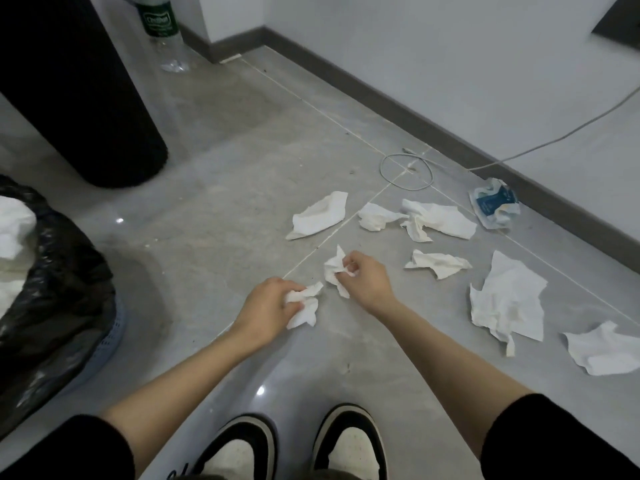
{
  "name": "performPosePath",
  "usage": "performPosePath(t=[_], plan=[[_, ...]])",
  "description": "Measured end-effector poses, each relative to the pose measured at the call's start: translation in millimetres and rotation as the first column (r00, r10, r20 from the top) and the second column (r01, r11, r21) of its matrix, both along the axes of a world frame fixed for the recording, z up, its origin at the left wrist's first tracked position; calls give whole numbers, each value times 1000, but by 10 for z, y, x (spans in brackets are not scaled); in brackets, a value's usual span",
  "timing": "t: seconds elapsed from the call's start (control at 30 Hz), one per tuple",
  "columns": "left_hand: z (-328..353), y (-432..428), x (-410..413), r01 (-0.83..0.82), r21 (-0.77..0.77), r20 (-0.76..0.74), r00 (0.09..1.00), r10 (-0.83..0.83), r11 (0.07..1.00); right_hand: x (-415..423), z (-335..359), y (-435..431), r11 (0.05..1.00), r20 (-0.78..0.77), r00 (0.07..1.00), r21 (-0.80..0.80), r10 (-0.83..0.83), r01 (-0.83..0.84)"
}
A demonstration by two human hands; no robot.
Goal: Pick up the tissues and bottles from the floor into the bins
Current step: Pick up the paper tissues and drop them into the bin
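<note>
Low over the grey tiled floor (225,202), a crumpled white tissue (308,315) is grasped in the grip of the left hand (266,306), and a second white tissue (332,268) is pinched in the grip of the right hand (369,277). More white tissues (440,221) are scattered to the right. A clear green-labelled plastic bottle (159,22) is seen beside a tall black cylinder (86,98).

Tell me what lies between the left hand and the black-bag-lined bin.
Nothing but bare grey floor tile, in the head view. The left hand grips a crumpled white tissue; the black-bag-lined bin stands apart on its left.
</note>
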State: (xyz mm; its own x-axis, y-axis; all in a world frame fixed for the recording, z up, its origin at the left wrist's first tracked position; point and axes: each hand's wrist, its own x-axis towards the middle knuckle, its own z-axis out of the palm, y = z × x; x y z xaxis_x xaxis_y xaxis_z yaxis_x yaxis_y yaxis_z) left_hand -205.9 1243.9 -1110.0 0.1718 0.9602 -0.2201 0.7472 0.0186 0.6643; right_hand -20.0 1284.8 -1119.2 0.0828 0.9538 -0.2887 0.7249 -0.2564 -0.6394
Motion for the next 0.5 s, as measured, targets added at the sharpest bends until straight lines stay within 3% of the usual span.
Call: performPosePath(t=[0.1,0.27,0.5], plan=[[284,44,-51,-131,83,125,985,120,988,-279,182,7,996,-217,975,52,-55,67],[697,97,-427,-291,178,207,945,253,940,-844,482,74,983,-495,866,113,-71,144],[1098,-110,-1017,-465,323,253,882,398,824,-1452,901,100,976,-641,768,162,-6,143]])
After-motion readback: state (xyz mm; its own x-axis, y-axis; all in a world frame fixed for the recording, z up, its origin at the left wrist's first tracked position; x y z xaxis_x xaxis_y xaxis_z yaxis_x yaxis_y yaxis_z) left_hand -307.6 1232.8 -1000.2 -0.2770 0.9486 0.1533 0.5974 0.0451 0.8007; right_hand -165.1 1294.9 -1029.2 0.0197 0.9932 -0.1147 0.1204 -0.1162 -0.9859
